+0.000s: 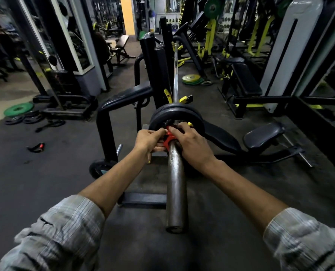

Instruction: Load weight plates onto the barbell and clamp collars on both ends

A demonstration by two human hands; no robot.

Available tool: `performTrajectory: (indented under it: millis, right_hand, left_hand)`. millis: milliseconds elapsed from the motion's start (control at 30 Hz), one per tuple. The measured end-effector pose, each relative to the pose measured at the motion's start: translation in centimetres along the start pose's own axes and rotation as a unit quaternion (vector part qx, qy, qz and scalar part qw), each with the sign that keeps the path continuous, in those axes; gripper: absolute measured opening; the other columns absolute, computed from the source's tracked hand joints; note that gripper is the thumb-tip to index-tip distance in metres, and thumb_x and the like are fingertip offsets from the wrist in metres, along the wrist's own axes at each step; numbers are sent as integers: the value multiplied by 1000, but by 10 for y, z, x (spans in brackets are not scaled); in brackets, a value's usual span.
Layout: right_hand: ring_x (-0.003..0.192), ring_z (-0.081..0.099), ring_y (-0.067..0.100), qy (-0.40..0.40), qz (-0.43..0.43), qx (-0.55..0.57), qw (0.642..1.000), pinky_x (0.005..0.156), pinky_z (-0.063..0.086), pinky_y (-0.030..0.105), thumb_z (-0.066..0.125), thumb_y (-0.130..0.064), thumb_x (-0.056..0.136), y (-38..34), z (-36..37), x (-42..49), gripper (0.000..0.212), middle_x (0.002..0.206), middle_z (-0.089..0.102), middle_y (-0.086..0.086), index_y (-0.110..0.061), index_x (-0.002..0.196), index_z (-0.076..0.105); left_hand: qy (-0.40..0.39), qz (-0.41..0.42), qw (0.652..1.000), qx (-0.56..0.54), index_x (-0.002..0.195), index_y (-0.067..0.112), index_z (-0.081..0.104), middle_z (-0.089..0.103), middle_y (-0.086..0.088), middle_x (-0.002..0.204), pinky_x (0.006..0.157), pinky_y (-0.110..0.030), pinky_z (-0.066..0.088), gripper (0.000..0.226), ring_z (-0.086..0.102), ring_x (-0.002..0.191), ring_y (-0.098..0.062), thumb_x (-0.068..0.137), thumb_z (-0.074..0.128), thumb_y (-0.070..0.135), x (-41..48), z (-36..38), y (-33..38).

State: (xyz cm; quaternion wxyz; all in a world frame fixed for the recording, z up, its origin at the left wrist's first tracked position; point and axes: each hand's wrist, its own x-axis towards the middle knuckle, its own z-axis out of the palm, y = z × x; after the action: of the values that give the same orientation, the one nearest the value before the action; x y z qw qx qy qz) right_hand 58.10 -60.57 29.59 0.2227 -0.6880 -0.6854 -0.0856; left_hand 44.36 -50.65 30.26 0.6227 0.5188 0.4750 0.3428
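The barbell (176,184) runs away from me, its steel sleeve end close to the camera and its thin shaft resting in a black rack. Two black weight plates (174,113) sit on the near sleeve. A red collar (168,138) is around the sleeve, right against the plates. My left hand (149,140) grips the collar from the left, fingers pinched on it. My right hand (192,143) covers its right side, fingers curled over the top. Most of the collar is hidden by my hands.
The black bench rack (108,122) stands on the left, a padded seat (263,134) on the right. Loose plates lie on the floor at the far left (19,109) and beyond the rack (192,78). A second red-and-black collar (36,147) lies on the floor to the left.
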Motion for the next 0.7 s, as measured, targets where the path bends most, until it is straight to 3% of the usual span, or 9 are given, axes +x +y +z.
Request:
performTrajectory:
  millis: [167, 267, 367, 467, 600, 700]
  right_hand:
    - [117, 58, 36, -20, 3, -9, 1000, 81, 61, 51, 51, -31, 99, -4, -6, 1, 53, 143, 47, 8, -23, 152, 47]
    - [122, 57, 34, -25, -3, -2, 1000, 85, 60, 50, 54, -25, 102, 1, -7, -1, 55, 146, 45, 7, -25, 155, 44]
    - [130, 55, 34, -52, 6, -17, 998, 86, 59, 47, 58, -22, 101, 0, -15, -2, 63, 151, 41, 6, -28, 160, 36]
    - [133, 54, 32, -78, 23, -65, 995, 86, 58, 48, 65, -28, 96, -2, -26, -4, 75, 157, 37, 7, -27, 162, 28]
    - [132, 56, 28, -28, 73, -81, 994, 83, 58, 45, 63, -34, 95, -3, -51, -4, 67, 154, 41, 2, -25, 156, 38]
    - [132, 54, 26, -18, 121, -101, 987, 87, 56, 44, 64, -44, 96, -11, -79, -2, 65, 150, 43, 0, -26, 154, 41]
  left_hand:
    - [-9, 3, 1000, 1, 103, -9, 73, 74, -24, 91, 46, -22, 57, 33, 71, 58, -19, 93, 75, 22, -3, -3, -1]
    - [-43, 18, 999, 24, 107, -8, 72, 76, -26, 98, 54, -24, 61, 32, 74, 67, -22, 96, 70, 23, -6, -6, 2]
    - [-65, 102, 984, 133, 101, 0, 75, 78, -18, 92, 61, -22, 60, 27, 78, 78, -23, 96, 70, 26, -10, -13, 6]
    - [-24, 271, 907, 321, 93, 12, 76, 76, 1, 81, 61, -12, 55, 18, 72, 71, 0, 92, 74, 29, -6, -27, 18]
    - [-35, 439, 798, 412, 96, 17, 73, 75, 1, 88, 70, -40, 61, 22, 72, 78, -14, 89, 72, 38, 10, -44, 46]
    - [-65, 522, 729, 438, 100, 20, 71, 72, 0, 95, 70, -41, 58, 27, 70, 83, -20, 90, 69, 45, 15, -51, 79]
